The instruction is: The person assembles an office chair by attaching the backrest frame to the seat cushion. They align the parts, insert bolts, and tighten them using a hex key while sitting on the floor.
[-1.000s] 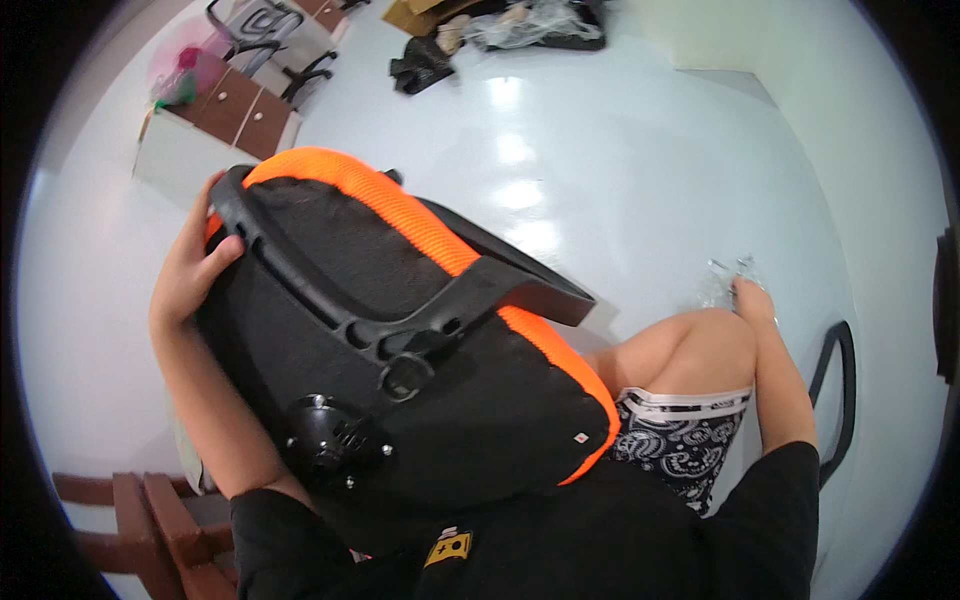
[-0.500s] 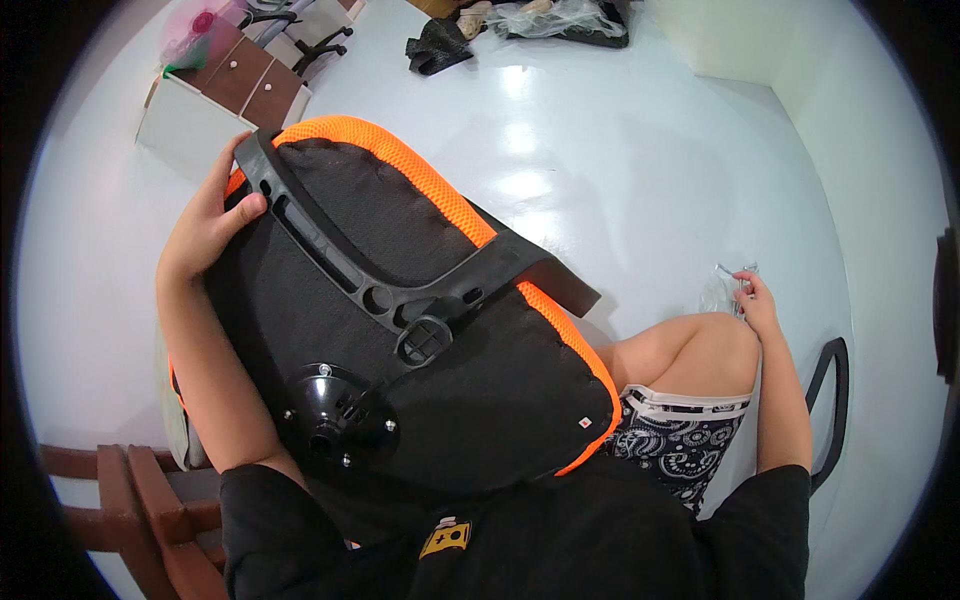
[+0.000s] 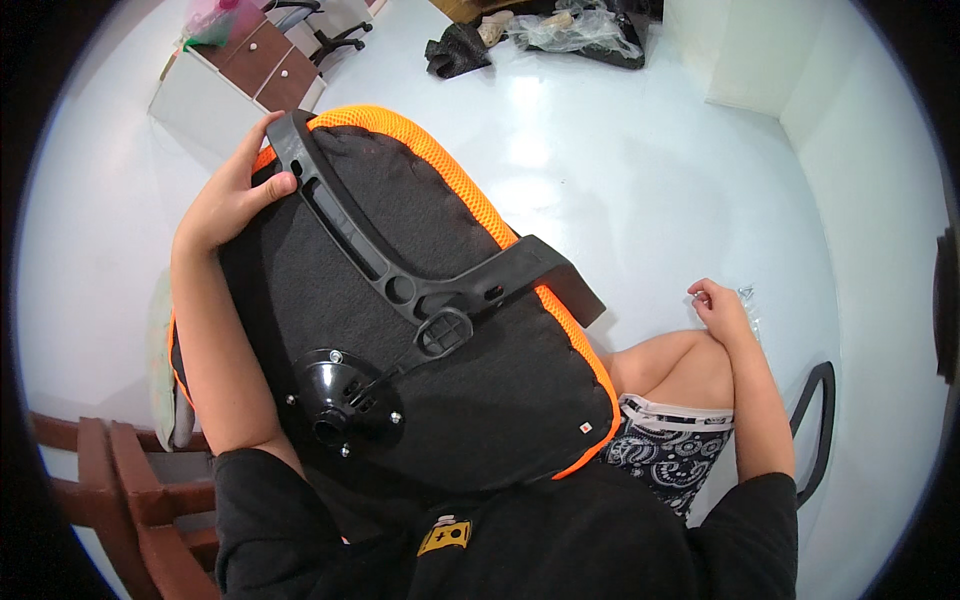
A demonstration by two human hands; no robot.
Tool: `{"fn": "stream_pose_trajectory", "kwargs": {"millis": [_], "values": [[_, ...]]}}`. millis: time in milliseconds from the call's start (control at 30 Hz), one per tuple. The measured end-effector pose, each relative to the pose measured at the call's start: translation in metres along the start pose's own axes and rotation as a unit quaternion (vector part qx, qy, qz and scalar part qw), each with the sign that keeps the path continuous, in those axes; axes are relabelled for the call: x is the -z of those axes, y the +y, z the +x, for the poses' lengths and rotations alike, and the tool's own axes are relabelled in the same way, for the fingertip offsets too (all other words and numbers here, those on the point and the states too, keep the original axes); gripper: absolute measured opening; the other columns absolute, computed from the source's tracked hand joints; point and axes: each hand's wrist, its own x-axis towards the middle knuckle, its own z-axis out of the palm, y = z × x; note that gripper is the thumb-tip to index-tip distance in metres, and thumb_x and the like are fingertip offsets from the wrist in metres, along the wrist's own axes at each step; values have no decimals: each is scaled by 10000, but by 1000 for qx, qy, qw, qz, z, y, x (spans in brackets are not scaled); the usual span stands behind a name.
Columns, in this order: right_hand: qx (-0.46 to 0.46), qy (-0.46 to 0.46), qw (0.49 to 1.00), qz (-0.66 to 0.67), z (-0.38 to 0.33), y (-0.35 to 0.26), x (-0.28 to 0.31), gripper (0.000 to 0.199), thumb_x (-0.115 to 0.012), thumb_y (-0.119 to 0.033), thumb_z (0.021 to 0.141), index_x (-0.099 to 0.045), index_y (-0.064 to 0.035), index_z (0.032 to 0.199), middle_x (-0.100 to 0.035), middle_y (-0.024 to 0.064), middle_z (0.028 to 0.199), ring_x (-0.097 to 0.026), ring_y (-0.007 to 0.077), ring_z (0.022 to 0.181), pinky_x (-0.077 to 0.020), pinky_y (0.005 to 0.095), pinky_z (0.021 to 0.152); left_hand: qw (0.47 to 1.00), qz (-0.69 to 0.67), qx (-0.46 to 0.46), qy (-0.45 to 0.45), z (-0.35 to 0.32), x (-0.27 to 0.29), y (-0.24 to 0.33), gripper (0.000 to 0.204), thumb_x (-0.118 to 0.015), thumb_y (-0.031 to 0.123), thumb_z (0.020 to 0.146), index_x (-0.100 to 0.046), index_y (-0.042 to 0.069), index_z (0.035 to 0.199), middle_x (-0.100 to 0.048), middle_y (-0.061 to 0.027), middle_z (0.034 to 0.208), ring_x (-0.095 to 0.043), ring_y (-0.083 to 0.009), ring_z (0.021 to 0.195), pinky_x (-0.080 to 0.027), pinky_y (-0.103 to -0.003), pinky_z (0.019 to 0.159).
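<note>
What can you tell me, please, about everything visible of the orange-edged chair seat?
The chair seat is tilted, its black, fabric-looking underside facing the camera, with orange mesh edging. A glossy black mounting plate with silver bolts sits toward the lower left, a small white tag near the lower-right edge. A black armrest crosses the underside; whether fastened is unclear. The left hand grips the upper-left edge, and the near edge seems to touch the black shirt.

Chair cropped above, hold of right fingers unclear

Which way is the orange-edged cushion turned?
Mounting side toward the camera: on the cushion, the bolted black fitting and black bracket show.
</note>
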Motion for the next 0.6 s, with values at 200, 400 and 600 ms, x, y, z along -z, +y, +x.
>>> {"fn": "stream_pose_trajectory", "kwargs": {"millis": [200, 400, 600], "values": [[167, 175, 931, 273, -12, -122, 14, 153, -665, 27, 794, -631, -1, 942, -688, 93, 851, -651, 120, 741, -531, 248, 649, 999, 40, -23, 16, 0, -2, -7, 952, -652, 662, 708, -318, 120, 1415, -527, -237, 1251, -483, -349, 1215, -364, -384, 1018], [501, 259, 797, 216, -35, -263, 11, 272, -768, 22, 648, -664, -75, 880, -689, 65, 836, -665, 195, 712, -526, 272, 588, 998, 63, -2, 16, 3, -8, -3, 936, -636, 671, 717, -315, 144, 1420, -560, -272, 1182, -522, -383, 1166, -403, -399, 981], [513, 263, 803, 153, -33, -288, -6, 254, -767, 12, 631, -695, -86, 855, -682, 41, 813, -628, 174, 638, -484, 274, 536, 998, 58, 8, 12, 4, -14, -7, 944, -618, 708, 699, -317, 184, 1423, -541, -267, 1222, -516, -397, 1169, -415, -419, 969]]}}
